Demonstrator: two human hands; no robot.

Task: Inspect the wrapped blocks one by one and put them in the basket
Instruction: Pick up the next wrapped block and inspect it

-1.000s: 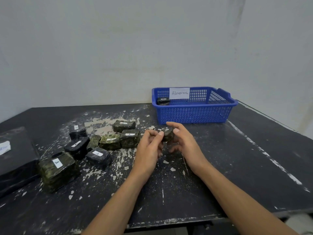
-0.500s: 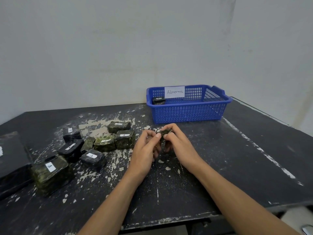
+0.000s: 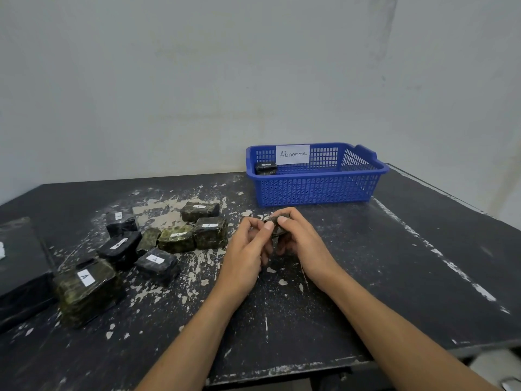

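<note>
Scuffed black tabletop [image 3: 394, 277], flecked with pale flaked paint, stood against a plain pale wall. Well to the left of the hands lay a large black box [image 3: 19, 266]. Between that box and the hands lay the waiting blocks [image 3: 176, 238], some wrapped green and some black, most bearing a white label marked A. Neither hand touched them.

The left hand [image 3: 248, 249] had its fingers curled, with thumb and fingertips pinching the left end of the held block [image 3: 277, 225]. The right hand [image 3: 304, 244] pinched the other end, thumb on top and fingers curled beneath. The held block was small and dark green. Whether it cleared the table could not be determined.

One second before, the right hand lay flatter and looser against the block. Since then both thumbs had closed on top. This indicated that inspection was under way and that transfer had not begun.

Ahead of the hands and slightly to their right stood the blue basket [image 3: 315, 190], carrying a paper label [image 3: 292, 154] reading "Abnormal". One black block [image 3: 265, 168] lay in its left rear corner. Most of the task therefore remained.
</note>
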